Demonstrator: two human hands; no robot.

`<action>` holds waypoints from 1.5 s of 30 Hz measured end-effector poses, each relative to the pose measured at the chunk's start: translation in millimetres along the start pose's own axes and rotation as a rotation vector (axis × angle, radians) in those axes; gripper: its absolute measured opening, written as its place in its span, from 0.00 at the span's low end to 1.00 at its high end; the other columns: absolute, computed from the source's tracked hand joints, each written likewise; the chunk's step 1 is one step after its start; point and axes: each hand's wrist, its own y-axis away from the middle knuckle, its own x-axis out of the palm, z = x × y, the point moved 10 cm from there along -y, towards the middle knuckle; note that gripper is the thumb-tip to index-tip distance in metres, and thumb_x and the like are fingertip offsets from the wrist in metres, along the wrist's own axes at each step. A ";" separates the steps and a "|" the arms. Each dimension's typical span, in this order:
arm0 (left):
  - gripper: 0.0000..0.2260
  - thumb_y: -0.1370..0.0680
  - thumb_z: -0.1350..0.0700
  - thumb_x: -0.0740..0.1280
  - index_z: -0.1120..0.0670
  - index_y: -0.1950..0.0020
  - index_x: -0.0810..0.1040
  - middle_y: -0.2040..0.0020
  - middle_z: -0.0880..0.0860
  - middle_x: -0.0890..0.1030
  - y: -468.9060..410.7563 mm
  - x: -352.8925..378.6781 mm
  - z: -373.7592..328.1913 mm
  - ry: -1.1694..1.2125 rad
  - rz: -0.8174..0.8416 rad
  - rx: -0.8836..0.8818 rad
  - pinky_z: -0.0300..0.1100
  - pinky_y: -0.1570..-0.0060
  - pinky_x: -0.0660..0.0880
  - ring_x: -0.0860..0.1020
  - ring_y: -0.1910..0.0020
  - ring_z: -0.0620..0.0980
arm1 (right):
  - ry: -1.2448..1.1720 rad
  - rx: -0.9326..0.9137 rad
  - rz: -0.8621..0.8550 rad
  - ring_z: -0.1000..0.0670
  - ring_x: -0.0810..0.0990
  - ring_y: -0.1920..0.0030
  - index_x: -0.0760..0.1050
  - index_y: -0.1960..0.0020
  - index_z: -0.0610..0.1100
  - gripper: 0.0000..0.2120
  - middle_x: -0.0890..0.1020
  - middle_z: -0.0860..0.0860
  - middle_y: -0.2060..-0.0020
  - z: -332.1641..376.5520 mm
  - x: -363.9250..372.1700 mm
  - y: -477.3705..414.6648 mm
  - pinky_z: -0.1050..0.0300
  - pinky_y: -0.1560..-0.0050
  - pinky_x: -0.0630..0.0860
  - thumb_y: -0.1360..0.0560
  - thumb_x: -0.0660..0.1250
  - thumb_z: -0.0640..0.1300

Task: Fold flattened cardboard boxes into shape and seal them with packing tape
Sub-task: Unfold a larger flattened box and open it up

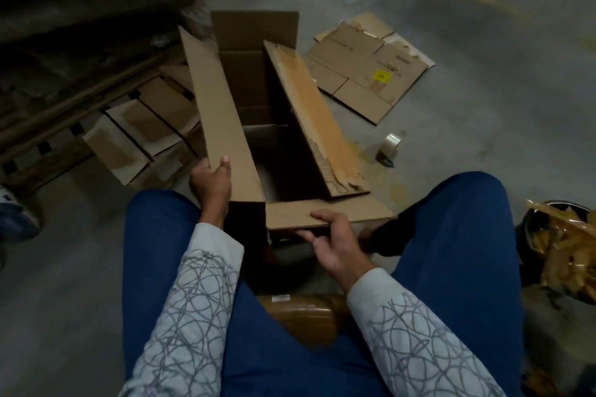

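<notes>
Long, narrow brown cardboard box [283, 151] stands open-topped on the grey concrete floor [483, 42], between the knees of a seated person in blue trousers; all four top flaps are unfolded. Left hand [213, 180] grips the near corner of the long left flap [219, 113], thumb over its inner face, fingers behind; this flap stands raised. Right hand [335, 245] pinches the near short flap [322, 213], thumb on top, fingers curled beneath; this flap lies roughly level. Long right flap [312, 113] leans outward, its face torn and orange-brown; far short flap [254, 29] stands upright. Roll of clear packing tape [391, 142] lies on the floor right of the box, apart from it, untouched. Flattened brown cardboard sheet with a yellow label [371, 74] lies beyond the roll; stack of flattened cartons [142, 132] lies left of the box; dark bin of crumpled tape scraps [567, 251] sits by the right knee.
</notes>
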 end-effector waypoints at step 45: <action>0.34 0.19 0.52 0.65 0.46 0.18 0.51 0.20 0.53 0.59 93.6 75.6 -16.0 -0.875 0.518 0.515 0.59 0.36 0.71 0.65 0.26 0.58 | 2.284 -0.655 -0.087 0.43 0.48 0.21 0.68 0.27 0.64 0.24 0.50 0.50 0.19 51.2 56.9 -16.0 0.35 0.28 0.57 0.22 0.61 0.64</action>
